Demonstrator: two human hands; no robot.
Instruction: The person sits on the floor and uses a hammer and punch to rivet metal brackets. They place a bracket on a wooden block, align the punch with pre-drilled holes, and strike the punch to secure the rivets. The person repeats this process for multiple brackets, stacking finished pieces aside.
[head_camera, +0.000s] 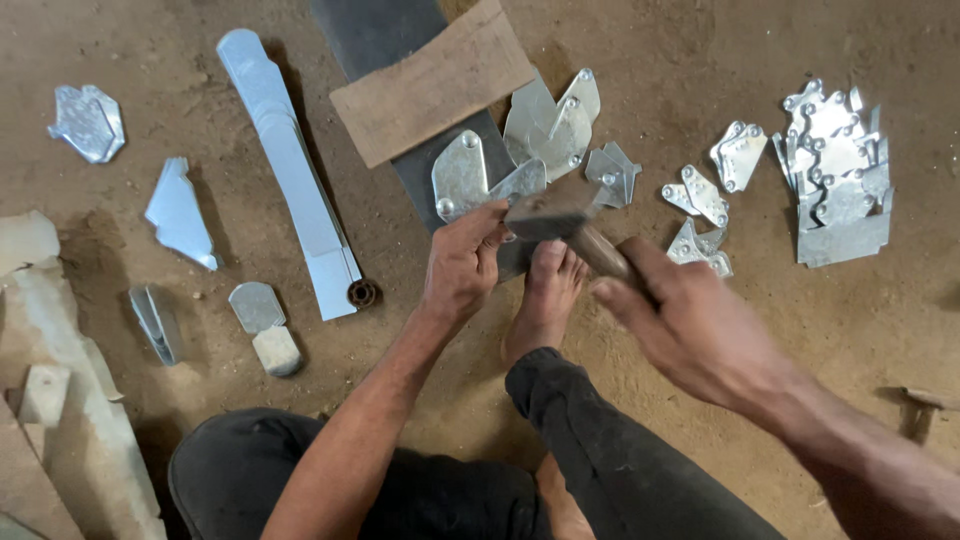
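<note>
A riveted sheet-metal piece (470, 175), pale and galvanised with a rounded top and round rivet heads near its corners, is lying on a dark steel bar (400, 60) that is running up the middle of the dirt floor (700, 60). The left hand (462, 262) is pinching the lower edge of that piece, fingers curled and grasping it against the bar. The right hand (690, 325) is wrapping its fingers tight around the wooden handle of a hammer (560, 215), whose blocky steel head is hovering just beside the left fingertips, blurred, so whether it is touching the metal cannot be told. A bare foot (545, 295) is resting on the floor just below the bar, between the two hands, with dark trousers showing beneath. A wooden board (430, 85) is lying across the bar above the piece. Just to the right, more riveted plates (550, 125) are sitting in a loose cluster, and a bigger stack of riveted plates (838, 170) is lying well apart at the far right. To the left, a long folded metal strip (290, 170) is stretching along the brown, dusty, packed earth, with scattered offcuts near it.
</note>
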